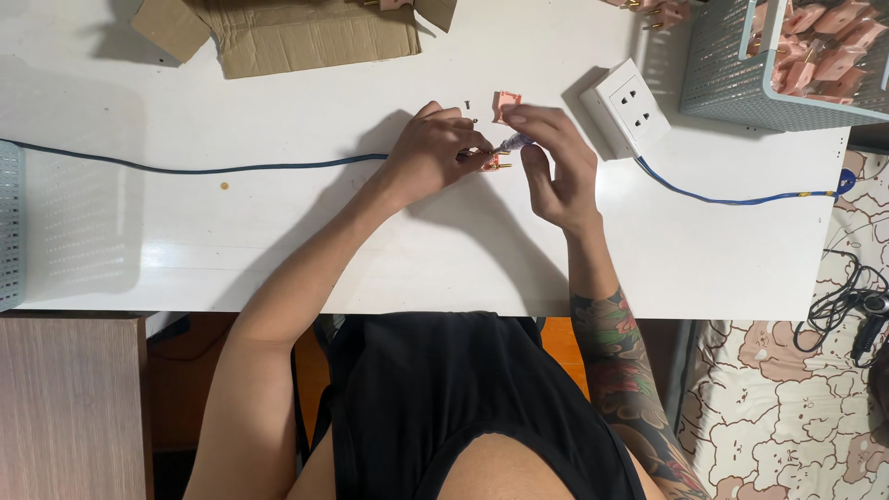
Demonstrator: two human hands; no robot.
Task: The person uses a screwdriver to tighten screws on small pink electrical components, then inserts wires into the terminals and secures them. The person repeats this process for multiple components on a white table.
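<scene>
Pink plug part with brass pins [496, 165] pinched in left hand [428, 153] fingers over white table [278, 231], right hand [556, 167] closed on small screwdriver [512, 143] touching it; second pink piece [506, 104], white socket [630, 106], blue cable [231, 168] nearby.

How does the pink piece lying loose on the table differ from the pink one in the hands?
The loose pink piece lies alone on the white table, untouched; the held pink piece is pinched in the left hand, with the right hand working at it. The held one shows brass prongs; the loose one shows none. Both are the same pink plastic.
</scene>
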